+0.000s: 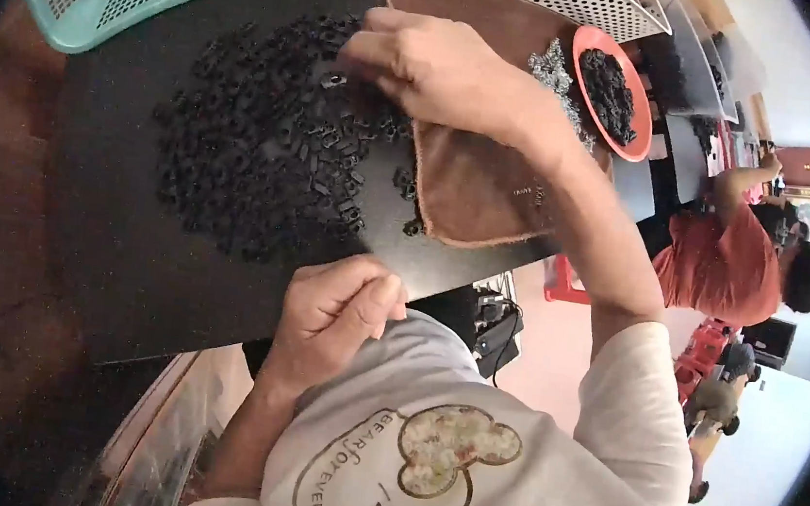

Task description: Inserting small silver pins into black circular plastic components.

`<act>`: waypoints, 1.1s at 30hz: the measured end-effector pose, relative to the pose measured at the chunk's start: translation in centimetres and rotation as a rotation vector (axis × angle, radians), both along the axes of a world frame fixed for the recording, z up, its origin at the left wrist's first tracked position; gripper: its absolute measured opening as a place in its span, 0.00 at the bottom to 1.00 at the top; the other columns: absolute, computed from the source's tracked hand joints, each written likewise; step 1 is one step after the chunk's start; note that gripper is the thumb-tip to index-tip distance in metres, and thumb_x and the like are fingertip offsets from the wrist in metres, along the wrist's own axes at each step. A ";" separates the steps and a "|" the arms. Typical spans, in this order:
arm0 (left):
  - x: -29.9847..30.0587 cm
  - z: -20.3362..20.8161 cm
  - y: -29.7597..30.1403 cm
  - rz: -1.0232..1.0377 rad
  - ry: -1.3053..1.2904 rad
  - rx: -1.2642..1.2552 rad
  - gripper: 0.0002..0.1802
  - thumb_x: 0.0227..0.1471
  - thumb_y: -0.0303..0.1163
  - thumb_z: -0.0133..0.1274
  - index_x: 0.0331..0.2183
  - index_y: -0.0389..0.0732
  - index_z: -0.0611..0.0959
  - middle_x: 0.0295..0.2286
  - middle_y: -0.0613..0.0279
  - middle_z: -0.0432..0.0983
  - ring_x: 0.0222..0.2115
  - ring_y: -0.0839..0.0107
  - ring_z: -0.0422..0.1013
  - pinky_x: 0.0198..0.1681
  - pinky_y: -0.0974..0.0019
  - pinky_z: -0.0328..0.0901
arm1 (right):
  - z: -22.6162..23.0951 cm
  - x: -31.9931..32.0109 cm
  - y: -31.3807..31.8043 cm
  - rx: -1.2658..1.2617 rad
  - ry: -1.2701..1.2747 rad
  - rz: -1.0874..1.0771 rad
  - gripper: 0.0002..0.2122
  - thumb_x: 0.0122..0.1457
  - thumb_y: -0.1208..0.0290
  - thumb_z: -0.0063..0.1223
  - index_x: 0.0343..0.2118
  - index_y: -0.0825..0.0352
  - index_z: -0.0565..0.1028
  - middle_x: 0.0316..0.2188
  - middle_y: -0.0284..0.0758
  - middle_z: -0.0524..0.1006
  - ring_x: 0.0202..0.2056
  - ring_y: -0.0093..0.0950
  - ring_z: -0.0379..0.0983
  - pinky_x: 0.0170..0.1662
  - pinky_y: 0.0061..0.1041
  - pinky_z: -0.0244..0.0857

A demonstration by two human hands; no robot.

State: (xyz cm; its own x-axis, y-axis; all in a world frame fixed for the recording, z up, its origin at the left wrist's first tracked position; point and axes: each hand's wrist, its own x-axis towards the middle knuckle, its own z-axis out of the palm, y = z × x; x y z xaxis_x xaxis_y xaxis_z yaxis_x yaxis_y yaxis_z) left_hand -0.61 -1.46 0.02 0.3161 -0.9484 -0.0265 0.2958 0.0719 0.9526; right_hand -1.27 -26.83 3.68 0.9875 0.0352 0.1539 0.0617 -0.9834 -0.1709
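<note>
A wide heap of small black parts (260, 141) covers the middle of the dark table. At the heap's far right edge is my right hand (432, 68), its fingers curled downward and slightly blurred, and whatever they pinch is hidden. A small part with a shiny face (332, 80) lies by those fingertips. My left hand (336, 310) is closed in a fist at the table's near edge, thumb pressed on the fingers; its contents do not show. Under my right forearm a brown cloth (470, 186) is spread, with small silvery parts (551, 72) on it.
A red-orange dish (643, 130) holding black pieces stands on the right. At the back are a green plastic basket (70, 31) and a white perforated basket (585, 2). Farther right, a person in a red shirt (726, 260) sits, with others beyond. The table's near edge (201, 346) runs before me.
</note>
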 end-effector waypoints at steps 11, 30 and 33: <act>0.0 0.1 -0.2 -0.018 -0.030 0.008 0.11 0.60 0.26 0.47 0.27 0.30 0.78 0.22 0.62 0.75 0.19 0.81 0.66 0.24 0.75 0.62 | 0.5 -2.8 -1.4 0.010 -0.004 -0.036 0.10 0.53 0.73 0.51 0.39 0.64 0.75 0.33 0.41 0.74 0.39 0.44 0.75 0.39 0.42 0.71; 0.1 0.2 -0.6 -0.013 -0.023 0.033 0.13 0.61 0.28 0.46 0.27 0.31 0.78 0.22 0.63 0.75 0.20 0.82 0.65 0.24 0.75 0.62 | -0.4 -1.3 1.0 0.058 -0.029 0.002 0.09 0.50 0.74 0.52 0.36 0.67 0.73 0.33 0.43 0.74 0.35 0.45 0.75 0.34 0.43 0.72; 0.1 0.0 -0.4 0.000 0.028 0.054 0.14 0.62 0.30 0.45 0.27 0.32 0.77 0.23 0.63 0.75 0.20 0.82 0.66 0.25 0.75 0.62 | 0.0 -3.3 1.6 0.290 -0.141 0.076 0.10 0.50 0.74 0.54 0.36 0.68 0.72 0.32 0.42 0.73 0.34 0.45 0.73 0.35 0.41 0.69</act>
State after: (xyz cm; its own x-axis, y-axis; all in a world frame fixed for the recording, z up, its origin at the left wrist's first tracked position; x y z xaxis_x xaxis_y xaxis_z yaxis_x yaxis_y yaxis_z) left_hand -0.56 -1.90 -0.02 0.3144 -0.9454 -0.0863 0.3224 0.0208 0.9464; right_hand -4.55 -25.21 3.70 0.9521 0.0425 0.3029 0.1758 -0.8865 -0.4280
